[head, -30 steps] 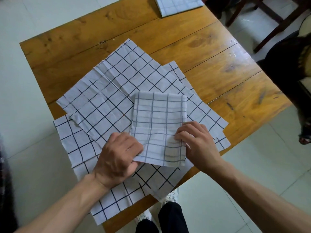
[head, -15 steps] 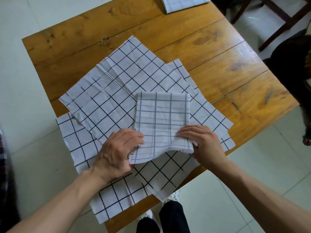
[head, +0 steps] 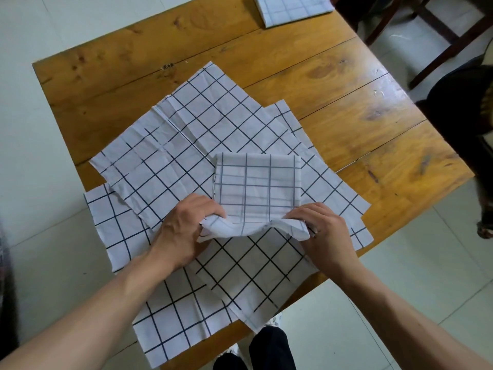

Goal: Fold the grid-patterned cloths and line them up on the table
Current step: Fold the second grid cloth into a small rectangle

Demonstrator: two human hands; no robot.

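Note:
A partly folded grid-patterned cloth [head: 257,185] lies on top of spread grid cloths on the wooden table [head: 373,124]. My left hand [head: 184,228] pinches its near left corner and my right hand [head: 325,231] pinches its near right corner; the near edge is lifted and curls away from me. Beneath it one unfolded cloth [head: 186,134] spreads toward the far left, and another [head: 170,313] hangs over the near table edge. A finished folded cloth [head: 290,8] sits at the table's far edge.
Dark wooden chair legs [head: 448,41] stand beyond the table's far right corner. A dark shape [head: 466,121] sits at the right edge of view. My legs in dark trousers [head: 269,351] show below the near edge. White floor tiles surround the table.
Both hands have lifted the near edge of the folded cloth and carried it away from me, so the flat rectangle now buckles and is shorter.

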